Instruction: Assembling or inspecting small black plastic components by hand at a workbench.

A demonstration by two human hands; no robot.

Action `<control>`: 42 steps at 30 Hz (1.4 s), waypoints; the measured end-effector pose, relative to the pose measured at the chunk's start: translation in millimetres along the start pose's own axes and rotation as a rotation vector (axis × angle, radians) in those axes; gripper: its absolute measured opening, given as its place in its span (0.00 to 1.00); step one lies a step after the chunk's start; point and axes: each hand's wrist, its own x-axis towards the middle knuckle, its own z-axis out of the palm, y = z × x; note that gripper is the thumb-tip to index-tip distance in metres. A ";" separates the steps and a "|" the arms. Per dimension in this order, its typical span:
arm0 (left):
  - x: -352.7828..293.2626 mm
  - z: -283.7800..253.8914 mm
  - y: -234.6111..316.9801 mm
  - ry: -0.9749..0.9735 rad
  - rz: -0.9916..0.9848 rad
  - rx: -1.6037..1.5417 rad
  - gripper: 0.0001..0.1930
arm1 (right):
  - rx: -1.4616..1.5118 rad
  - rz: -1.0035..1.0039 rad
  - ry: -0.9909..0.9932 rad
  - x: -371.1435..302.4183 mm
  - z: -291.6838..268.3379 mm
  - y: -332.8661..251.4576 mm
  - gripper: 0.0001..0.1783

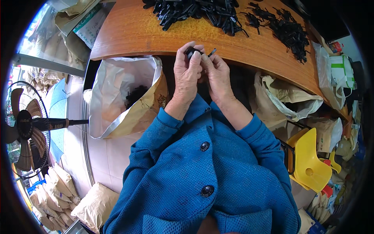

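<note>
My left hand [186, 72] is closed around a small black plastic part [191, 52] with a rounded end, just in front of the table's near edge. Close beside it, my right hand [218, 76] pinches a thin dark piece [212, 52] that sticks up between thumb and fingers. The thumbs almost meet, and whether the two pieces are joined is hidden by the fingers. On the wooden table [132, 29] beyond lies a large heap of black plastic parts [198, 13]. A looser pile of thin black parts [286, 31] spreads to its right.
An open white-lined paper sack [117, 117] with black parts inside stands left below the table edge. Another open sack [288, 97] is at the right. A standing fan [25, 124] is far left; a yellow chair [311, 160] is at right. Filled sacks [95, 206] lie lower left.
</note>
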 end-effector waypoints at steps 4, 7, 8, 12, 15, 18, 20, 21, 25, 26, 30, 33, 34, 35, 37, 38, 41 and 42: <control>0.0 2.8 3.0 0.014 -0.016 -0.097 0.16 | 0.165 0.111 -0.052 -3.3 1.3 -7.0 0.11; 3.9 0.4 -1.7 0.022 -0.038 -0.046 0.16 | 0.082 0.105 -0.100 -1.5 -4.2 -12.2 0.09; 8.5 -0.8 -5.9 0.031 -0.003 -0.069 0.16 | -0.048 0.070 -0.146 1.8 -5.1 -13.1 0.08; 28.7 -5.9 -12.1 0.014 0.007 -0.010 0.17 | -0.229 -0.248 -0.155 31.1 -7.3 -5.1 0.04; 41.8 -10.1 -17.5 0.041 -0.082 -0.028 0.17 | -0.350 -0.261 -0.157 48.8 -14.1 -9.0 0.07; 57.1 -14.7 -21.2 0.000 -0.143 -0.015 0.18 | -0.186 0.045 -0.207 68.0 -25.7 -14.4 0.08; 70.3 -15.7 -28.6 -0.003 -0.136 0.010 0.18 | -0.057 0.150 -0.271 85.3 -37.1 -13.1 0.10; 76.5 -16.0 -32.3 -0.008 -0.122 0.034 0.18 | -0.054 0.155 -0.267 91.3 -41.2 -12.5 0.10; 95.7 -17.6 -44.3 -0.018 -0.166 0.068 0.19 | -0.036 0.196 -0.266 109.7 -50.4 -11.0 0.12; 99.5 -16.5 -46.3 -0.006 -0.190 0.079 0.19 | -0.071 0.194 -0.249 113.4 -52.2 -10.0 0.13; 110.5 -7.9 -52.9 0.037 -0.210 0.075 0.20 | -0.105 0.222 -0.263 127.5 -62.8 -14.2 0.14; 118.4 0.2 -49.9 0.038 -0.264 0.069 0.20 | 0.007 0.253 -0.264 135.1 -68.4 -17.4 0.14; 120.7 0.9 -49.6 0.039 -0.267 0.070 0.20 | 0.027 0.265 -0.272 137.4 -69.1 -18.6 0.14; 122.7 1.0 -49.4 0.043 -0.277 0.051 0.20 | 0.047 0.278 -0.280 139.5 -69.7 -19.0 0.14; 126.2 3.2 -48.3 0.045 -0.290 0.033 0.19 | 0.135 0.303 -0.277 142.5 -72.0 -19.8 0.14; 127.7 5.4 -47.2 0.040 -0.293 0.008 0.19 | 0.221 0.324 -0.276 143.6 -73.3 -20.5 0.14; 132.1 4.6 -50.4 0.070 -0.290 -0.045 0.19 | 0.047 0.250 -0.251 148.3 -71.1 -17.0 0.14; 133.6 3.6 -51.2 0.100 -0.285 -0.074 0.19 | 0.048 0.251 -0.254 149.7 -68.5 -17.3 0.14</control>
